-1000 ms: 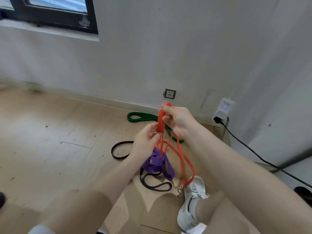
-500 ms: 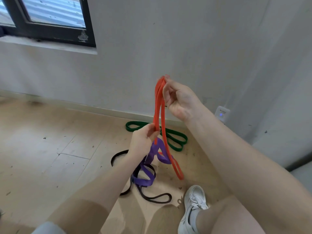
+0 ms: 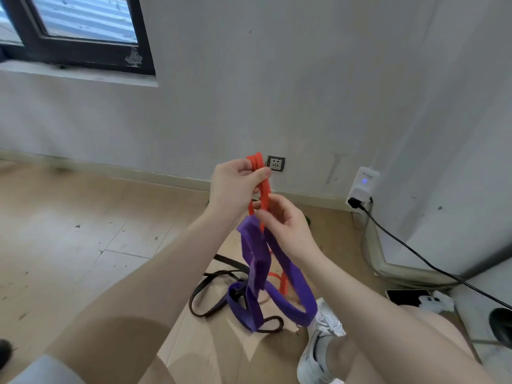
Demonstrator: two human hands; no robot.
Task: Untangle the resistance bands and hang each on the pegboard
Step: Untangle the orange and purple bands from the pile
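My left hand [image 3: 238,184] grips the top of the folded red band [image 3: 259,162], held up in front of the wall. Just below it, my right hand [image 3: 285,225] pinches the red strands where the purple band [image 3: 257,261] hangs looped around them. The purple band drops in wide twisted loops to the floor, and a lower piece of the red band shows behind it. A thin black band [image 3: 206,297] lies on the wooden floor, running under the purple loops. No pegboard is in view.
A wall socket [image 3: 276,163] sits behind the hands. A white adapter [image 3: 363,187] with a black cable [image 3: 432,266] is plugged in at the right. My white shoe [image 3: 324,328] is beside the bands, a dark flat device [image 3: 406,296] at the right, a window [image 3: 83,29] upper left.
My left hand has moved up and taken the top of the red band. My right hand has come down to the strands below it. The purple band is lifted higher off the floor.
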